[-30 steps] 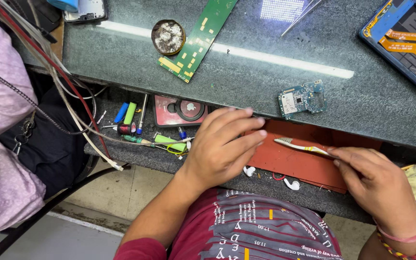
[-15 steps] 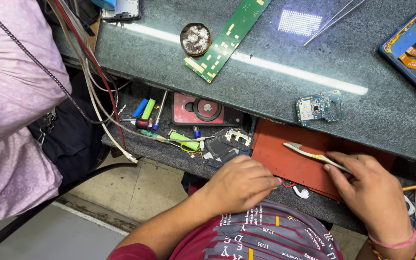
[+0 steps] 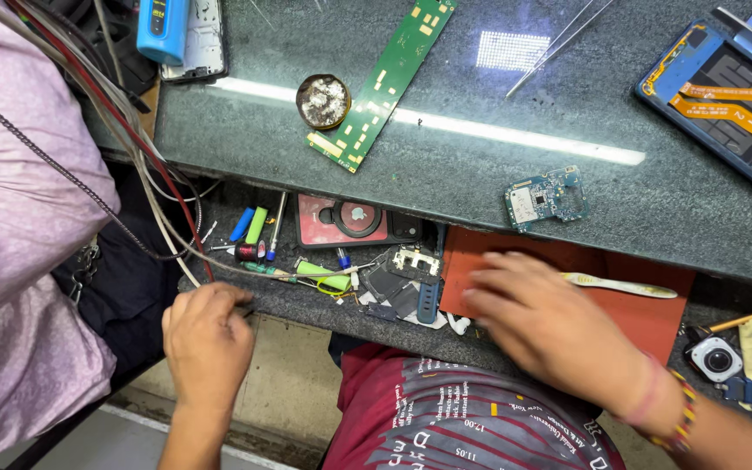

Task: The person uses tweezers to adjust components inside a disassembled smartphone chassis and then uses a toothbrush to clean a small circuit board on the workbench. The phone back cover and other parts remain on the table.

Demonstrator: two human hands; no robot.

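The right hand (image 3: pixel 559 326) lay palm-down on the flat red-brown rectangular mat (image 3: pixel 654 300), which occupied the lower ledge below the dark green polished stone counter (image 3: pixel 446 165). Its fingers (image 3: pixel 502 287) were spread apart and flat on the mat's left part, clamped on nothing. A slim pale toothbrush-like tool (image 3: pixel 624 285) rested on the mat just beside the right hand's fingertips; whether they touched could not be determined.

The left hand (image 3: pixel 209 335) was positioned well to the left of the mat, at the front edge of the ledge. Its fingers were curled together near a thin dark tool; whether they gripped it could not be determined.

Left of the mat lay a scatter of small parts, including a dark watch strap (image 3: pixel 428 300), a green-handled screwdriver (image 3: pixel 319 274) and a red rectangular phone back with a round camera ring (image 3: pixel 350 222).

Above the mat, on the counter, sat a small blue circuit board (image 3: pixel 546 196). Farther up and left of the mat lay a long green circuit board (image 3: pixel 385 78) touching a round metal tin (image 3: pixel 322 100). A blue-framed opened phone (image 3: pixel 724 96) lay up and right of the mat. A square silver watch body (image 3: pixel 715 359) sat just right of the mat.
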